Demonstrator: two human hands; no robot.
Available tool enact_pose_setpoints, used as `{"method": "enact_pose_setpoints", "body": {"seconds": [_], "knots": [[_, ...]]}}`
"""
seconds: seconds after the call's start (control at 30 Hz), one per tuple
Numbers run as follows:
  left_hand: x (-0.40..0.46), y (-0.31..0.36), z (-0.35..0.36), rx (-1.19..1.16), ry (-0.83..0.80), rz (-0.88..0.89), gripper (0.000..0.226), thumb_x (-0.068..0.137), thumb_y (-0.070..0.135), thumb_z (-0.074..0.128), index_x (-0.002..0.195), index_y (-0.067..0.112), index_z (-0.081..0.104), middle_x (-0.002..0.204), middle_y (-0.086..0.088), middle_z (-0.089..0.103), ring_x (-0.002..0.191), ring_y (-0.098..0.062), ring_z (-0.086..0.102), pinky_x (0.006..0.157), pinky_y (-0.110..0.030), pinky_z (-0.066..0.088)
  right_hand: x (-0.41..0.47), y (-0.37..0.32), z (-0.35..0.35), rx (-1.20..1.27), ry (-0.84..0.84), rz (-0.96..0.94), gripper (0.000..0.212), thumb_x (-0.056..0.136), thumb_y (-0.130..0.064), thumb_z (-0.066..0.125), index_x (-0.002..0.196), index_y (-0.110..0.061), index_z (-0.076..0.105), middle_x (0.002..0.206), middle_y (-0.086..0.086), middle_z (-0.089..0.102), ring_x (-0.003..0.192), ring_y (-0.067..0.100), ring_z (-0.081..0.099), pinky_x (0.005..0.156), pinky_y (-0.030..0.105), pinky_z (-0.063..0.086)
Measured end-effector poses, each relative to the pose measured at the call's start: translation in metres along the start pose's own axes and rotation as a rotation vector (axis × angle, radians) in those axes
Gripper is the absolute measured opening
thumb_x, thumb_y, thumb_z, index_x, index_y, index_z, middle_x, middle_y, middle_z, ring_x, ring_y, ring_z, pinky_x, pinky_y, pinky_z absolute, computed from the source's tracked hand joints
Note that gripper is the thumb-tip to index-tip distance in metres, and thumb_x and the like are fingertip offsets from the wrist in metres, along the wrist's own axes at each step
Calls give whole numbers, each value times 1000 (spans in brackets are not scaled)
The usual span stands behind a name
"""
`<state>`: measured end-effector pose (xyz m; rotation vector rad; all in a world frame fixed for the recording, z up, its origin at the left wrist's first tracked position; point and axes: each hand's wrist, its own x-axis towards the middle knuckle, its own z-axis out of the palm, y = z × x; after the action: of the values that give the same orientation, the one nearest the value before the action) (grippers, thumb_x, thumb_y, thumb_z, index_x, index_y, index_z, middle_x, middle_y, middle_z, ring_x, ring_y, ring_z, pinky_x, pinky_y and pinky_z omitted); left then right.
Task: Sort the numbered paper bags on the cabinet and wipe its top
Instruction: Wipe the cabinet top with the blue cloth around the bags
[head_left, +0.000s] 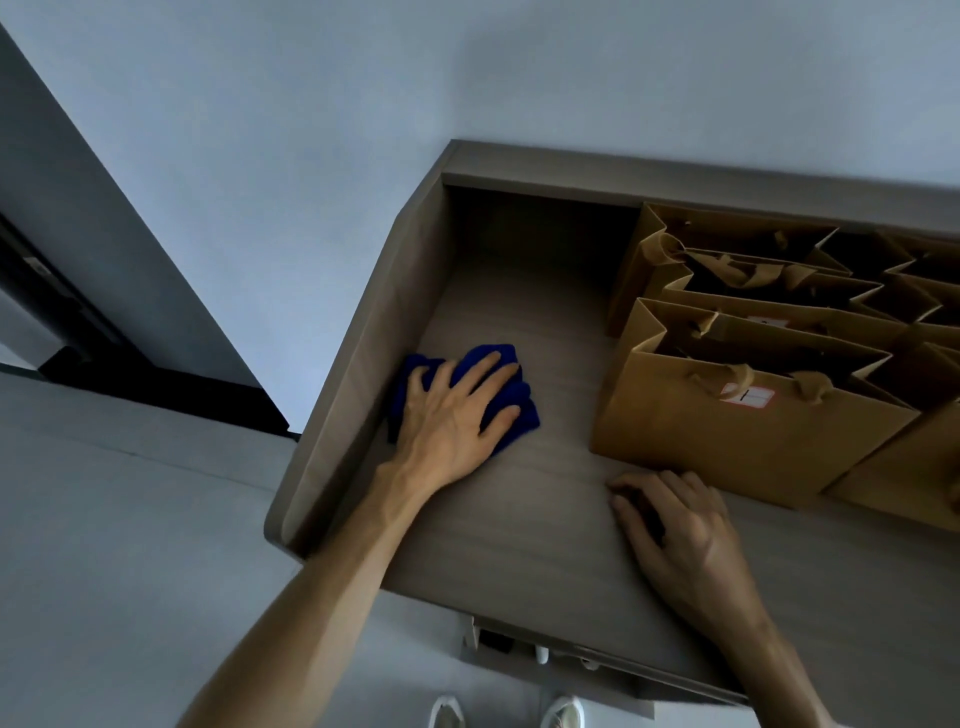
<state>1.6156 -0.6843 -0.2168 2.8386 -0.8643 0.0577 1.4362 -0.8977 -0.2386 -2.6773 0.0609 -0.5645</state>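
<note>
A blue cloth (511, 400) lies on the grey wood cabinet top (519, 519), close to its raised left rim. My left hand (457, 410) presses flat on the cloth with spread, straight fingers. My right hand (675, 535) rests on the bare top near the front, its fingers bent with the tips touching the wood, holding nothing. Several brown paper bags stand in rows on the right half. The nearest bag (727, 431) has a white label with a red border (745, 396) near its handle; the number is too small to read.
A raised rim (363, 364) runs along the cabinet's left side and back. A white wall rises behind and to the left. A dark door frame (78, 312) stands at far left. Below the front edge I see a partly open drawer (519, 644) and my shoes (447, 714).
</note>
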Motion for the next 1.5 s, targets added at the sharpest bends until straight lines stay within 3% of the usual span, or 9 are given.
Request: {"method": "enact_pose_setpoints", "body": {"seconds": [0.17,0.37,0.47,0.6,0.77,0.87,1.0,1.27,1.5], "knots": [[-66,4,-3,-30,60,131,54,97,59,28,146,37,34,155,13,32,132,-26,42,107,-55,30,1,-2,-2,13,19,-12,25,95,-35,52,103,-19,70,97,-6,67,83,18,56,74,39,46],[-107,4,-1,-79,46,183,56,97,62,28,147,38,33,154,16,33,135,-21,41,110,-55,29,3,-1,-1,12,17,-22,25,94,-36,53,103,-20,71,95,-5,68,81,18,55,73,41,46],[-105,3,-9,-398,143,131,50,97,56,34,141,33,43,145,19,44,134,-6,39,112,-46,30,5,-5,-1,12,-11,-61,28,95,-38,51,102,-20,71,96,-5,66,82,18,56,71,39,46],[-115,2,-30,-885,303,34,37,97,38,45,127,21,57,128,14,58,124,-12,52,102,-29,44,11,-35,2,204,-104,-87,29,97,-41,47,115,-26,63,111,-9,58,99,6,56,80,30,53],[-124,-3,-54,-993,511,41,28,97,27,46,118,15,61,117,6,63,109,-22,62,85,-33,53,30,-102,19,185,-142,-248,37,99,-44,50,127,-23,62,134,-4,54,123,16,49,98,38,46],[-124,-6,-58,-1064,581,38,26,97,27,46,117,18,60,116,2,64,111,-26,61,90,-34,50,46,-137,34,102,-172,-350,43,97,-49,53,131,-24,60,141,-1,52,130,23,44,106,40,37],[-119,-2,-59,-1192,590,9,21,96,28,46,113,26,58,113,8,66,112,-20,62,93,-28,49,47,-162,65,-102,-283,-389,50,96,-57,44,135,-28,54,144,-1,49,131,29,44,107,59,31],[-105,5,-47,-1188,562,-68,19,94,26,50,109,23,62,108,4,68,107,-14,64,90,-22,51,28,-138,52,-135,-308,-313,52,98,-62,39,143,-37,39,148,-3,43,138,24,36,115,56,25],[-79,40,-24,-1096,453,-12,27,93,37,48,112,23,62,108,7,66,104,-13,63,86,-21,51,-11,-62,-2,-164,-337,-172,54,98,-69,29,147,-47,30,155,-12,36,144,18,30,119,48,18]]}}
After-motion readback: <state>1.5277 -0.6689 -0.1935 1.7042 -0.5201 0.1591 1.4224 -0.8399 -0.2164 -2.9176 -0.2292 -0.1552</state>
